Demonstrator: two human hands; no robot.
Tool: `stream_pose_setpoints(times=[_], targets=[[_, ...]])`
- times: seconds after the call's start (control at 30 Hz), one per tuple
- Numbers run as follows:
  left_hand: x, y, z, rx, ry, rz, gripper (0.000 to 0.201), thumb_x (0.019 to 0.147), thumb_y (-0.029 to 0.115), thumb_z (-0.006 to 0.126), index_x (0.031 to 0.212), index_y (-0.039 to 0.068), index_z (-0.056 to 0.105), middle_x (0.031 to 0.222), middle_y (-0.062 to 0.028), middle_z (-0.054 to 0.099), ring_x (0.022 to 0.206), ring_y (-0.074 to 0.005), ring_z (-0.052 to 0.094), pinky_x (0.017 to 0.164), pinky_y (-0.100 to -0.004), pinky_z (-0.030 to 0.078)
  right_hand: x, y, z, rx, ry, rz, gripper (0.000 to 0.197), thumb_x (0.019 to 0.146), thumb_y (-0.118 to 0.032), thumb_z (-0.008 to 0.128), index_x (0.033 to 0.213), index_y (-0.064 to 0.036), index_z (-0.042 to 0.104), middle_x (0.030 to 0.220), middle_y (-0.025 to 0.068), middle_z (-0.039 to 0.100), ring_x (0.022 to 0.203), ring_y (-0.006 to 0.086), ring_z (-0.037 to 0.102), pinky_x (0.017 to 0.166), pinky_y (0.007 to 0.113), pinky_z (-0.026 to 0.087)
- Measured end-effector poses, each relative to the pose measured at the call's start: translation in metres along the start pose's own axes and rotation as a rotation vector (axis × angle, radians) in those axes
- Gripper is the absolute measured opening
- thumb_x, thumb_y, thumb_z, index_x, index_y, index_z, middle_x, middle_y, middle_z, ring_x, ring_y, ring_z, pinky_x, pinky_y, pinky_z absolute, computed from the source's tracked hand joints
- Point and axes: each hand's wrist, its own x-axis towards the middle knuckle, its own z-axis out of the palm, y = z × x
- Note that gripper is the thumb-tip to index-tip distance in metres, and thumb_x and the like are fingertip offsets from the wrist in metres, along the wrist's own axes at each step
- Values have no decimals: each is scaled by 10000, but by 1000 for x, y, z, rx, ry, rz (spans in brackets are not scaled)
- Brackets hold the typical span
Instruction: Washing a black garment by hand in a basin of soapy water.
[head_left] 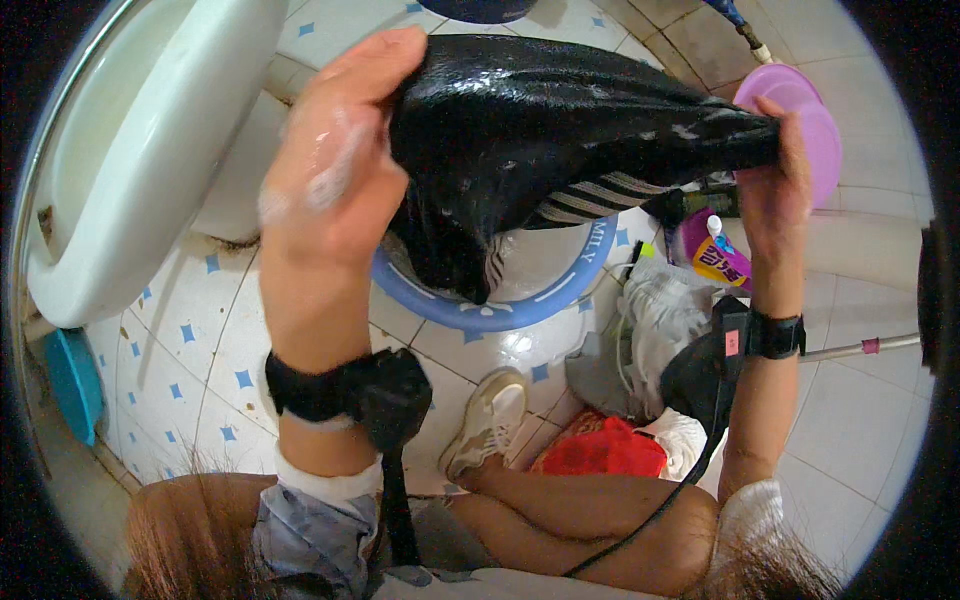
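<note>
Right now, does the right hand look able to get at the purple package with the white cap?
Probably not: the right hand grips one end of the wet black cloth. If freed, it likely could, since the purple package looks close by, its white cap uncovered.

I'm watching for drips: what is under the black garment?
A blue-rimmed basin is under the black garment; its near rim and part of its pale inside show. The garment covers the rest, so anything there is hidden.
</note>
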Motion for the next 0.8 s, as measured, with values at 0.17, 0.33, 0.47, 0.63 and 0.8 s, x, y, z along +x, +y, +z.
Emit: stream_pose_setpoints(times=[0.17,0.33,0.47,0.63,0.8], targets=[[18,-32,14,128,107,-332,245,709,11,501,951,28,532,935,-80,516,884,-206,483,750,-274,383,3,58,7,-633,34,53,314,823,-296,459,943,-29,571,779,49,567,709,91,509,650,225,403],[-26,-81,12,1315,-70,209,313,730,262,549,1024,157,541,1159,-115,425,1094,-306,349,897,-439,275,-28,120,32,-1171,-442,-424,373,675,-100,584,1041,-107,515,1028,145,508,960,305,464,844,376,358],[-43,-99,12,1713,-600,-200,474,727,385,535,1163,232,431,1344,-33,155,1234,-301,81,846,-669,90,-66,165,56,-1356,-769,-50,630,718,-400,530,1249,-185,268,1299,126,229,1189,365,195,870,570,279],[-43,-123,8,1730,-710,-466,580,745,403,508,1253,245,276,1362,-31,88,1245,-299,36,861,-663,85,-65,186,63,-1540,-858,123,686,719,-461,508,1277,-204,203,1340,97,128,1217,357,107,830,651,227],[-36,-148,14,1677,-783,-626,618,747,453,479,1269,239,228,1360,-82,57,1236,-346,6,860,-669,74,-51,203,58,-1671,-1016,302,652,736,-419,503,1270,-189,208,1312,114,170,1185,340,186,804,590,315]])
